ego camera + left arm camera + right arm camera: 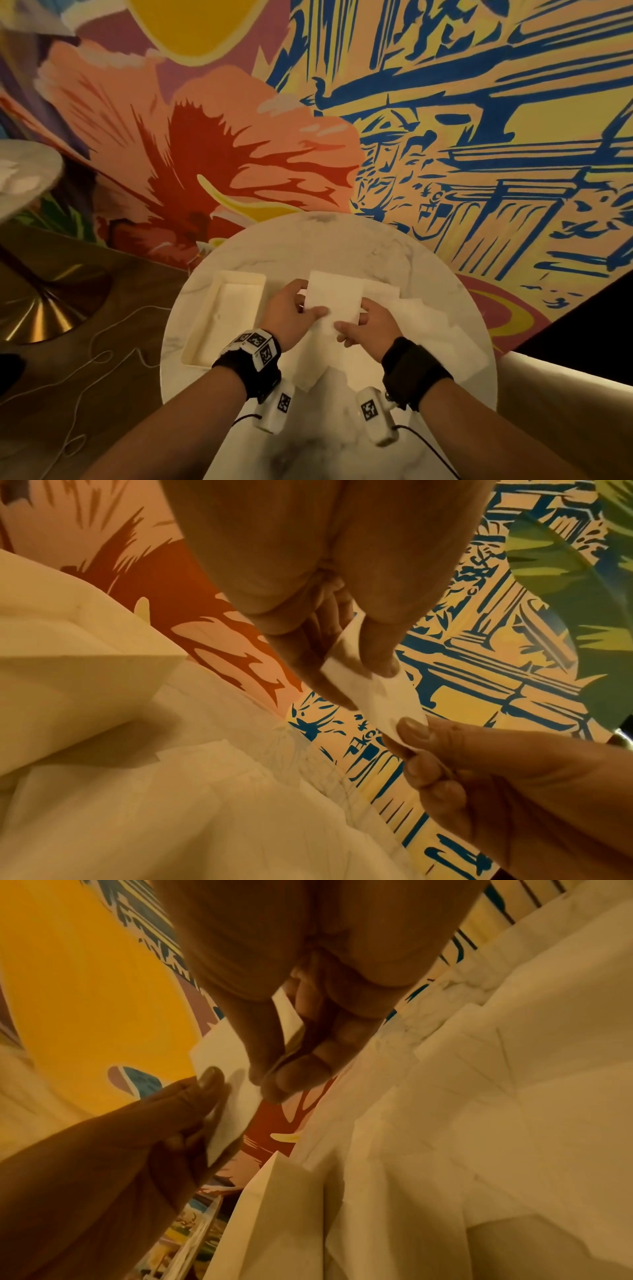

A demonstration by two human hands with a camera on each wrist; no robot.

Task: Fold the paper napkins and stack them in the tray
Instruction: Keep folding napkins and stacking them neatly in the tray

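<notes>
Round white marbled surface (342, 246) below a painted mural: both hands pinch one napkin.
Left hand (291, 317) and right hand (371, 323) clamp the folded white paper napkin (334, 296) at frame centre; align its edges squarely, crease firmly, then lay it in the cream rectangular tray (205, 308) at left.

A round marble table (342, 240) carries a cream tray (205, 308) and loose unfolded napkins (428, 318).

The head view looks steeply down from above onto the round table (342, 240), both forearms reaching away from it; the left wrist view sits close behind the left hand (325, 601), facing along its fingers; the right wrist view does likewise behind the right hand (308, 1015); all three share the held napkin (334, 298) and both hands.
</notes>
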